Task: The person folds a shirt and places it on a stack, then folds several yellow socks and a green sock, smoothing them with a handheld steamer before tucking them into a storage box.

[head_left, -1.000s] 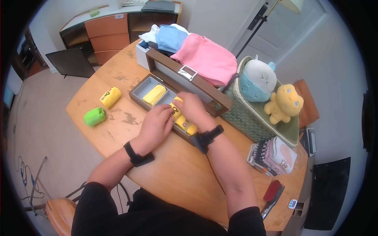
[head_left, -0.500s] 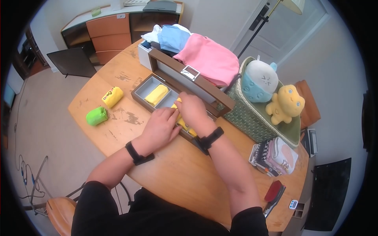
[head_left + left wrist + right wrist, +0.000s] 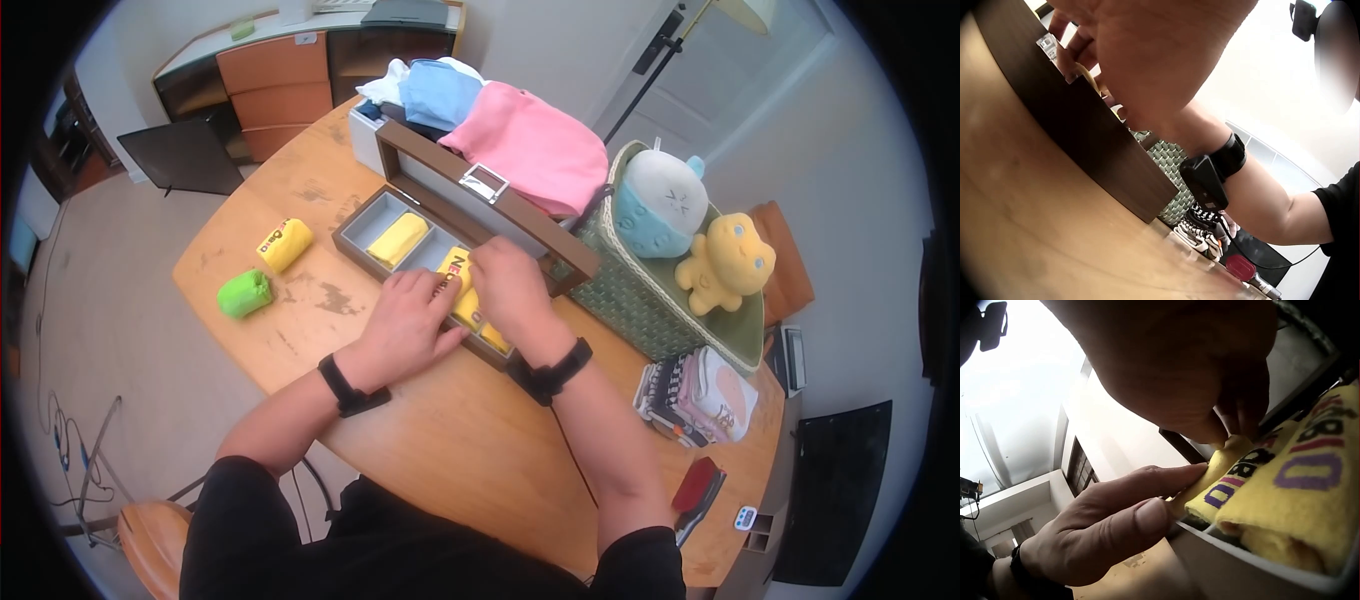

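Note:
A brown box (image 3: 358, 250) with grey-lined compartments stands on the table, its windowed lid (image 3: 425, 166) raised. My left hand (image 3: 402, 322) reaches over the near wall, its extended fingers touching a yellow rolled sock (image 3: 455, 265) with dark letters. On that sock's far side, my right hand (image 3: 510, 297) pinches the fabric between its fingertips, as the right wrist view shows. More lettered yellow socks (image 3: 1310, 465) fill the compartments toward the right end, partly under my right hand. A plain-looking yellow sock (image 3: 398, 240) lies in the left compartment.
Left of the box lie another yellow rolled sock (image 3: 285, 245) and a green roll (image 3: 245, 294). Pink cloth (image 3: 525, 145) is heaped behind the lid. A woven basket (image 3: 640, 315) with plush toys, folded textiles (image 3: 700, 395) and a red-headed brush (image 3: 697, 487) stand or lie on the right.
My right hand covered the lettered sock half a second ago; it has shifted right and toward me, so the letters show again. The left hand stays nearly in place at the near wall.

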Action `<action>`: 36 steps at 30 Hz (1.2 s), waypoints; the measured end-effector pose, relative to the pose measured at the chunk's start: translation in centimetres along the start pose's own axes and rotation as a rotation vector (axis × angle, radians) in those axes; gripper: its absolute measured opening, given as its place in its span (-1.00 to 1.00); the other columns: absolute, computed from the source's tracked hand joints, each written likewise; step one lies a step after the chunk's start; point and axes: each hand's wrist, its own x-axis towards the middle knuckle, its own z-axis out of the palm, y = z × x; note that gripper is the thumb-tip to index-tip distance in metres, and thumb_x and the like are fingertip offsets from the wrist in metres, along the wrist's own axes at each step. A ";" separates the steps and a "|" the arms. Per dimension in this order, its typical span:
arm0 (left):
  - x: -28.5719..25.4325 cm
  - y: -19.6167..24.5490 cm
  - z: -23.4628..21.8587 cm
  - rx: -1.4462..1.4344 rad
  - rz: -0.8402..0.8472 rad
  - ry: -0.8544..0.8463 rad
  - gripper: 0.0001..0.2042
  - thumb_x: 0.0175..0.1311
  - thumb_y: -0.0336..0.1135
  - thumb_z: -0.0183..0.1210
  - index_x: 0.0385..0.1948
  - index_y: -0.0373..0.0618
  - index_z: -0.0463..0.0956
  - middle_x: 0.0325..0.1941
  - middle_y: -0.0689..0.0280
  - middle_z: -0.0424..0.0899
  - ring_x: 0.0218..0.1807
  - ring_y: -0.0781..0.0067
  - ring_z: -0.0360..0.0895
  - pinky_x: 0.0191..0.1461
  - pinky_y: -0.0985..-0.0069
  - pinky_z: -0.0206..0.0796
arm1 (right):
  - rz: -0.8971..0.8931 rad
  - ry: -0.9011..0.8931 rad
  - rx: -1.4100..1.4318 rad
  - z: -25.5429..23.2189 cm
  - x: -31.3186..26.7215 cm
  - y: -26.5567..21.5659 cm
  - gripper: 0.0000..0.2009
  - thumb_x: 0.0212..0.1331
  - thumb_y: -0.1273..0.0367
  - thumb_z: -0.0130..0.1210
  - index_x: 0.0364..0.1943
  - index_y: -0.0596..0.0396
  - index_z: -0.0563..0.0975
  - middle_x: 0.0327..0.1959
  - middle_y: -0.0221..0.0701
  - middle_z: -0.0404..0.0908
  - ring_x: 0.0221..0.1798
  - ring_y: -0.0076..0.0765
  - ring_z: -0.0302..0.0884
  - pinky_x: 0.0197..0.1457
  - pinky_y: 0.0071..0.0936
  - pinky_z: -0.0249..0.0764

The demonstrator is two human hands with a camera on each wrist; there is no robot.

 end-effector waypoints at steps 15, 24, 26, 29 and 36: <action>1.2 -1.5 0.9 -0.086 -0.008 -0.066 -0.40 0.28 -0.12 0.38 0.33 -0.18 0.51 0.33 -0.14 0.51 0.31 -0.25 0.49 0.41 -0.01 0.36 | -0.002 -0.144 -0.071 -0.3 -0.8 0.4 -0.83 0.13 0.52 0.23 -0.19 0.13 0.71 -0.04 -0.10 0.70 0.09 0.07 0.66 0.12 -0.03 0.65; 2.1 -1.9 1.7 -0.031 0.060 -0.121 -0.31 0.40 0.02 0.28 0.38 -0.37 0.42 0.52 -0.20 0.40 0.53 -0.20 0.37 0.55 -0.02 0.23 | 0.170 -0.082 0.210 0.5 -3.1 2.2 -0.80 0.29 0.52 0.12 -0.09 0.29 0.69 0.13 -0.03 0.62 0.16 0.13 0.59 0.26 -0.13 0.56; 2.4 -1.8 1.4 -0.009 0.056 -0.182 -0.26 0.44 0.11 0.22 0.40 -0.41 0.39 0.55 -0.19 0.39 0.61 -0.14 0.31 0.60 -0.03 0.17 | -0.089 0.007 0.128 -0.6 -4.3 2.2 -0.76 0.24 0.56 0.17 -0.04 0.29 0.69 0.07 -0.08 0.64 0.17 0.11 0.57 0.25 -0.14 0.56; 2.5 -1.5 0.8 0.100 0.058 -0.270 -0.20 0.46 0.21 0.14 0.46 -0.37 0.34 0.59 -0.14 0.37 0.65 -0.08 0.26 0.65 -0.06 0.08 | -0.094 0.031 0.157 -1.7 -5.9 1.5 -0.78 0.22 0.56 0.18 -0.08 0.28 0.71 0.04 -0.11 0.64 0.12 0.13 0.56 0.22 -0.11 0.55; 2.8 -1.7 0.2 0.136 0.138 -0.334 -0.15 0.46 0.31 0.09 0.48 -0.35 0.34 0.63 -0.03 0.35 0.68 -0.03 0.21 0.65 -0.17 0.05 | -0.132 0.055 0.124 -2.7 -9.4 1.0 -0.76 0.10 0.55 0.24 -0.12 0.27 0.72 0.02 -0.12 0.64 0.11 0.11 0.56 0.19 -0.08 0.58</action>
